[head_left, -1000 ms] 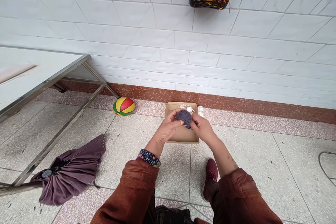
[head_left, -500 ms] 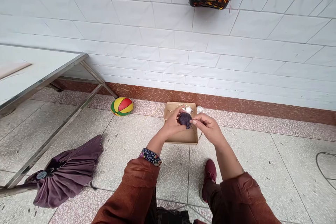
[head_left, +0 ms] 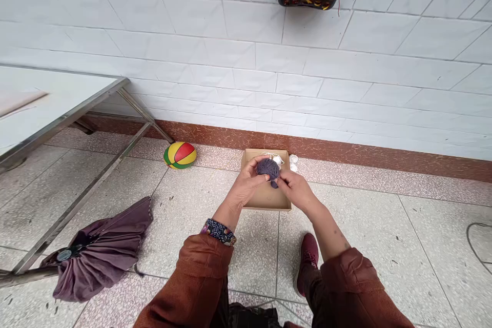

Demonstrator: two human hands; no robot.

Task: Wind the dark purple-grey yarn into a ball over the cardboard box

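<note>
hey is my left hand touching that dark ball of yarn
Touching. The head view shows it: your left hand cups the yarn ball, fingers along its upper left side and thumb against its lower edge.

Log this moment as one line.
left hand: holding dark yarn ball | right hand: fingers at yarn ball's lower right edge | beneath hands: open cardboard box

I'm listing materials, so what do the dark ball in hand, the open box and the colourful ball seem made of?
Dark ball: matte yarn, shown by its wound strands; fibre unclear. Open box: probably plain cardboard, dull brown with thin walls. Colourful ball: perhaps smooth rubber or plastic, given its even surface.
</note>
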